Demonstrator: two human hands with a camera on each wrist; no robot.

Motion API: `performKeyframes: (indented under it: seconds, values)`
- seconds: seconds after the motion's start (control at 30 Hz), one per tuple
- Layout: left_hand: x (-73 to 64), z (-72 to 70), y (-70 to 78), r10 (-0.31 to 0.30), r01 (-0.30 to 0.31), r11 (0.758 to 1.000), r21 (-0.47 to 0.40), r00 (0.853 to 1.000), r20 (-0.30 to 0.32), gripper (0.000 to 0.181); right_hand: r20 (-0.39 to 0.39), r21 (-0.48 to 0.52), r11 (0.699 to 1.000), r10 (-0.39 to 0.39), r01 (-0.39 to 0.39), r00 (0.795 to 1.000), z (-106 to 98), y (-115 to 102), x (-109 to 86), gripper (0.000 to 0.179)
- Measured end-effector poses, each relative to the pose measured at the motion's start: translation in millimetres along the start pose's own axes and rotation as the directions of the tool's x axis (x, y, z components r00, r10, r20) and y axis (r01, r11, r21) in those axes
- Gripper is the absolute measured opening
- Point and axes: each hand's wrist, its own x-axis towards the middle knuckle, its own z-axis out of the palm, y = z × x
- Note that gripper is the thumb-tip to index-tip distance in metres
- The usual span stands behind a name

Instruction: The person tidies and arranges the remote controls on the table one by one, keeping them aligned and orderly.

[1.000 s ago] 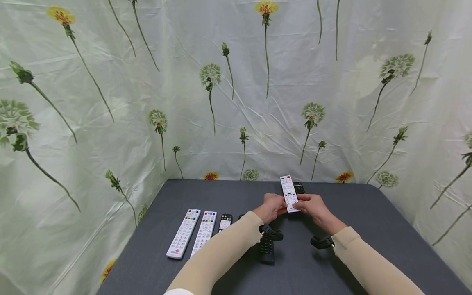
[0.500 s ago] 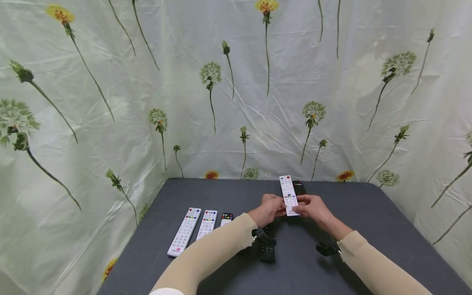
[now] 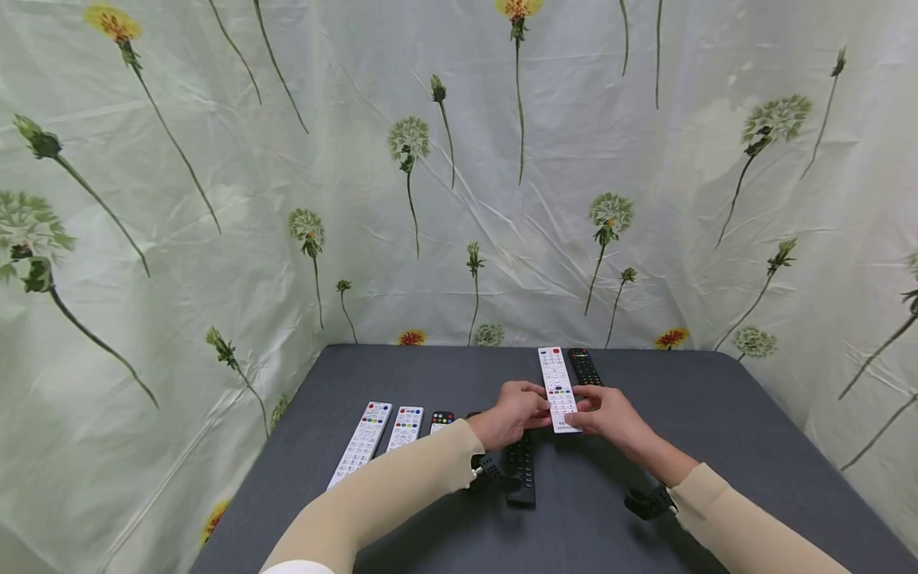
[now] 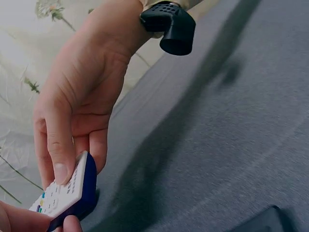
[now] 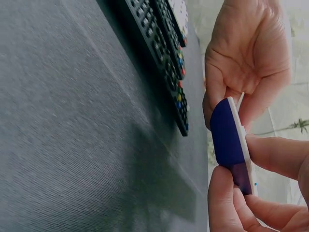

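Both hands hold a white remote control point(image 3: 556, 383) with coloured buttons near the back of the table. My left hand point(image 3: 515, 416) pinches its left edge; in the left wrist view the thumb lies on the button face. On the opposite edge, my right hand point(image 3: 613, 418) pinches it between thumb and fingers. From the right wrist view the remote's dark blue back point(image 5: 227, 133) shows, raised off the table. Just behind the right fingers lies a black remote point(image 3: 584, 365), its near part hidden.
Left of the arms lie two white remotes point(image 3: 362, 440) point(image 3: 406, 426) and a black one with a white panel point(image 3: 441, 420), partly covered by the left sleeve. Another black remote point(image 3: 522, 476) lies by the left wrist. A flowered curtain point(image 3: 459, 175) hangs behind the dark table point(image 3: 645, 478).
The white remote has come slightly nearer and to the left, uncovering more of the black remote behind it. Both hands moved with it, and the forearms have drawn back.
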Motion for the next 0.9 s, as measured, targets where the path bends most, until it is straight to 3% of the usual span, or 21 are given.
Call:
performKeyframes:
  seconds: [0.2,0.63,0.9]
  values:
    - [-11.5,-8.2,0.0,-0.001,0.0,1.0,0.011,0.999,0.048,0.025,0.029,0.019,1.0,-0.011,0.01,1.0,2,0,-9.8,0.077]
    - [-48.6,-12.4,-8.8,-0.09,0.093,0.996,-0.012,0.985,0.15,0.027,0.096,0.065,0.998,0.017,-0.023,0.995,11,15,-36.5,0.085]
    - [-67.7,-10.9,-14.0,-0.135,0.134,0.991,0.014,0.982,0.133,0.021,0.156,0.085,0.996,0.007,-0.021,0.988,16,23,-51.1,0.089]
